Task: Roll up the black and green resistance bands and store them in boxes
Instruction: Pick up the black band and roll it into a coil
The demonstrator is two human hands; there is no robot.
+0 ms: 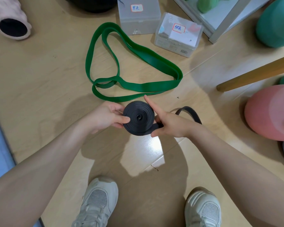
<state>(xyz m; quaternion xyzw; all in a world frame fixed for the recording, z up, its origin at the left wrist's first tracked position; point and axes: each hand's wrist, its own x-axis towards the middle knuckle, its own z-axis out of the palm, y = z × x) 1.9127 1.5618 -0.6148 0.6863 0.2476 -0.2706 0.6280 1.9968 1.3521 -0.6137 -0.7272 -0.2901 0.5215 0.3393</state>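
The black resistance band [138,117] is wound into a thick flat coil held above the floor between both hands. My left hand [105,117] pinches the coil's left side with thumb and fingers. My right hand [168,122] grips the loose tail where it leaves the coil, index finger pointing up along the coil's edge. The tail loops out to the right behind my right wrist. The green resistance band [146,58] lies unrolled in loose loops on the floor beyond my hands. Two lidded translucent boxes stand behind it: a labelled box [138,15] and a second labelled box [178,35].
A pink foam roller [11,18] lies at the far left. A pink ball [272,112] and a teal ball [277,22] sit at the right, next to a wooden leg [256,73] and a white shelf frame [220,27]. My shoes [98,203] are below.
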